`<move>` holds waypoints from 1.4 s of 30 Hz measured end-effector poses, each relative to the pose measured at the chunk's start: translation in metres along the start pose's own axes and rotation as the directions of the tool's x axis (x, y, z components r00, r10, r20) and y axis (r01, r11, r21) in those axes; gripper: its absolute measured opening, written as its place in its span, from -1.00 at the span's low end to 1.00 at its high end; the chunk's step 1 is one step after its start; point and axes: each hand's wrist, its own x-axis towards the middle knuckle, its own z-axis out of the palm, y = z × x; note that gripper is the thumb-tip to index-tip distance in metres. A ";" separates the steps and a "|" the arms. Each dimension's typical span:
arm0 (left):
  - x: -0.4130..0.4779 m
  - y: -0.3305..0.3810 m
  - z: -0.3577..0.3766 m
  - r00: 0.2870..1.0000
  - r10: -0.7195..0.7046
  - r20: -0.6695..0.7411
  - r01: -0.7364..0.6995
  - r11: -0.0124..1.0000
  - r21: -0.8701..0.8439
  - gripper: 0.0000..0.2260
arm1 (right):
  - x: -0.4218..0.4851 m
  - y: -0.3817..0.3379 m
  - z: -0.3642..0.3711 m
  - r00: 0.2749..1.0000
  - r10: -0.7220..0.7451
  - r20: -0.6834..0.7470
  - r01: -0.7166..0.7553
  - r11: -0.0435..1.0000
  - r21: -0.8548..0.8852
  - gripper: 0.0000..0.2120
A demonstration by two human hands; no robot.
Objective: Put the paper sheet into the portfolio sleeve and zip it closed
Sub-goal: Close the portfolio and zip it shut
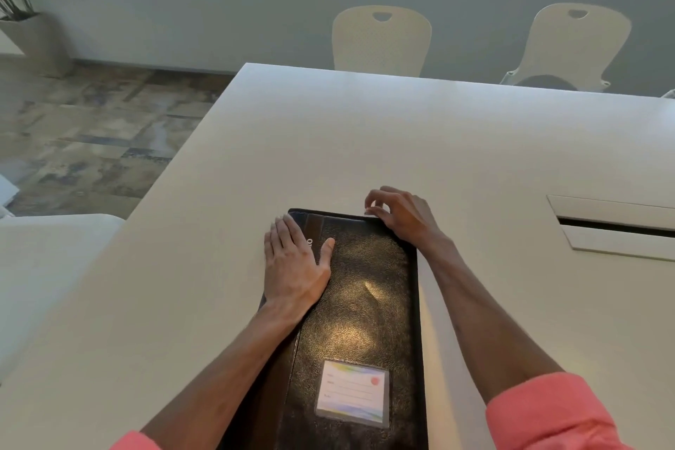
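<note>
A black textured portfolio sleeve (pixel 365 303) lies flat and lengthwise on the white table (pixel 365 142), with a pale label card (pixel 352 393) on its near half. My left hand (pixel 292 263) rests flat, fingers together, on the sleeve's far left edge. My right hand (pixel 401 214) is at the far right corner, thumb and forefinger pinched close at the sleeve's top edge; whatever they hold is too small to make out. No paper sheet shows outside the sleeve.
A recessed cable slot (pixel 613 226) sits in the table at the right. Two cream chairs (pixel 381 38) (pixel 577 44) stand beyond the far edge. The table's left edge drops to a tiled floor (pixel 91 142); a potted plant (pixel 22 11) stands far left.
</note>
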 end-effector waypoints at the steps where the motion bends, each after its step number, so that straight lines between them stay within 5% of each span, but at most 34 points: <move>1: 0.000 0.000 0.000 1.000 0.001 -0.001 -0.001 1.000 0.001 -0.08 | 0.003 -0.004 0.003 1.000 -0.002 -0.002 0.002 1.000 -0.002 -0.84; 26: -0.001 -0.001 -0.003 1.000 0.008 0.004 -0.008 0.999 -0.046 -0.10 | 0.060 -0.094 0.051 0.994 -0.102 -0.033 0.102 0.995 0.013 -0.88; 42: -0.001 -0.001 -0.002 1.000 0.007 -0.005 -0.008 0.997 -0.080 -0.08 | 0.064 -0.117 0.055 0.999 -0.022 -0.024 0.021 0.999 -0.024 -0.85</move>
